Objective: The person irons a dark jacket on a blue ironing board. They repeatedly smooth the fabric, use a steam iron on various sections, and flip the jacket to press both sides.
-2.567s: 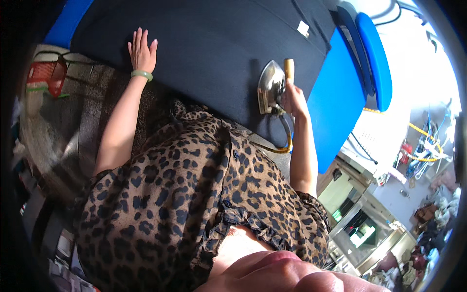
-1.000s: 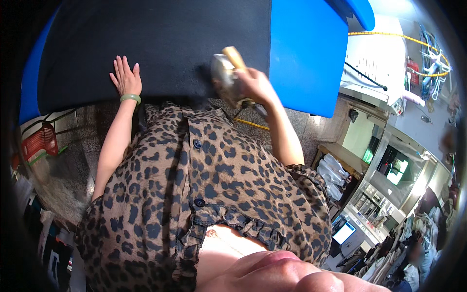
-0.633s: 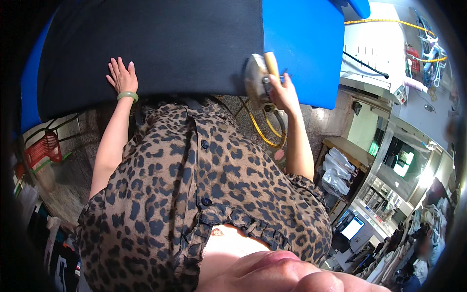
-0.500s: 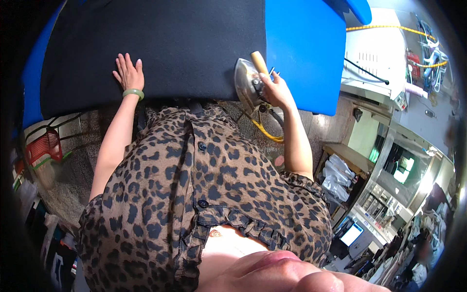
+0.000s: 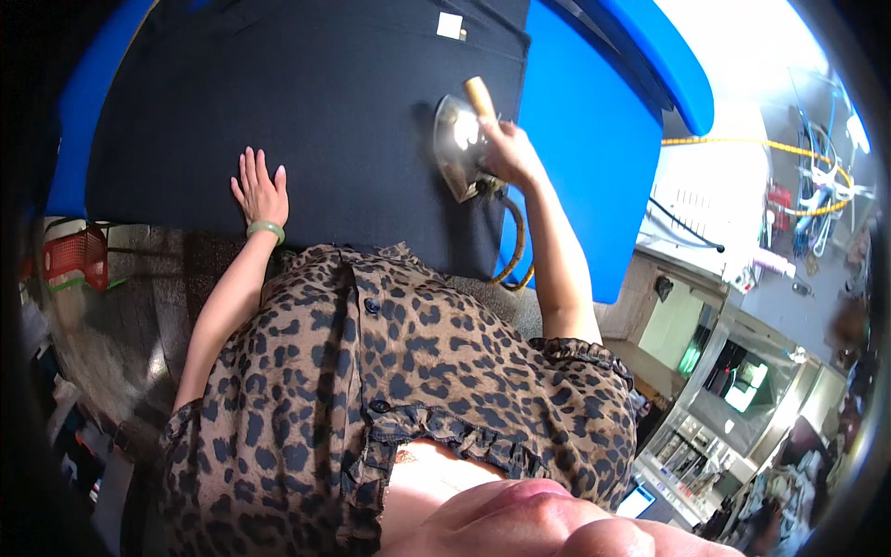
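Iron is over the black cloth near its right edge, your right hand gripping its handle. Your left hand lies on the cloth's near-left part, fingers spread and straight. Sweeping too far left could burn those fingers. Off the cloth's near-left corner is a red basket, contents indiscernible.

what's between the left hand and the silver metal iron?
Only black cloth shows between the left hand and the iron, in the head view.
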### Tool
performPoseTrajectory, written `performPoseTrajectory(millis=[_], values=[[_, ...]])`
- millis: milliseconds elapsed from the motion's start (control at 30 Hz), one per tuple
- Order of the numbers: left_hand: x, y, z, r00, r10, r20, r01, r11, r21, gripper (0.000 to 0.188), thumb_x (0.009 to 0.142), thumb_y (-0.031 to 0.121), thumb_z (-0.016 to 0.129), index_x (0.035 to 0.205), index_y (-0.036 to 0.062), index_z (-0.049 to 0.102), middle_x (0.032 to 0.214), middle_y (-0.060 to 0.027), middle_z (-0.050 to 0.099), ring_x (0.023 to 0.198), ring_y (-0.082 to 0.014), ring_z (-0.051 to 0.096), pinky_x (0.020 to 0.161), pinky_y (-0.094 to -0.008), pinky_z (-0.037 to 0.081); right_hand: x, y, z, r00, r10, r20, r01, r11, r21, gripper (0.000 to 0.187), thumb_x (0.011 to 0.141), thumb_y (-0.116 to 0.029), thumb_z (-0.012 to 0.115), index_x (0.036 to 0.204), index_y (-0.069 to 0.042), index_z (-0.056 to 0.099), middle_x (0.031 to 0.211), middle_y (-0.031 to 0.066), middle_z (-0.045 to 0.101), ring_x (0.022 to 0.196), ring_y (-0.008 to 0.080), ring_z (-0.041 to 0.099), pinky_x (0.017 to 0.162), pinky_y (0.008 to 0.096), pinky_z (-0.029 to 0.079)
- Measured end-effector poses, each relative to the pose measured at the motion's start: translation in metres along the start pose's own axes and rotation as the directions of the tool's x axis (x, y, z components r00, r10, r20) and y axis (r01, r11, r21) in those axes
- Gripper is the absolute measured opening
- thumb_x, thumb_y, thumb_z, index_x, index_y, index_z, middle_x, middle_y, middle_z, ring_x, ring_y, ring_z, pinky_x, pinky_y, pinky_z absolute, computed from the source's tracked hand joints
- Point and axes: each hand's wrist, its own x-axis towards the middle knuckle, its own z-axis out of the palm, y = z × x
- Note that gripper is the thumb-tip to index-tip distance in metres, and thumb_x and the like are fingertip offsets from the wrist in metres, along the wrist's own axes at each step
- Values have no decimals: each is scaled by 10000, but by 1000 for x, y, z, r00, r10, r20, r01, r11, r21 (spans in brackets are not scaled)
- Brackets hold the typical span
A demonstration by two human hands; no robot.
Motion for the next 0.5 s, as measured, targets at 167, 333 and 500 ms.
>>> performPoseTrajectory(millis=[167, 333, 500], values=[[3, 4, -10, 996, 91, -24, -92, 995, -40, 511, 916, 347, 410, 1350, 94, 316, 1456, -73, 219, 1357, -228, 164, 1081, -481, 115, 66, -17, -88, 956, 85, -280, -91, 996, -8, 584, 784, -563, 580, 759, 21, 579, 644, 87, 562, 536, 187, 563, 468, 288, 457], [-9, 4, -15, 991, 126, -39, -129, 989, -69, 506, 912, 328, 424, 1345, 86, 325, 1450, -76, 237, 1351, -234, 182, 1075, -483, 125, 84, -1, -135, 942, 77, -327, -64, 997, 53, 589, 782, -580, 573, 785, 9, 569, 613, 59, 537, 537, 139, 529, 474, 275, 438], [4, 21, -37, 998, 37, 55, -36, 999, -22, 478, 851, 284, 520, 1271, 74, 431, 1380, -131, 346, 1307, -279, 270, 1041, -485, 180, 19, 7, -90, 993, 114, 22, -111, 990, -88, 511, 821, -552, 540, 791, -42, 567, 558, 17, 503, 446, 92, 462, 392, 236, 321]])
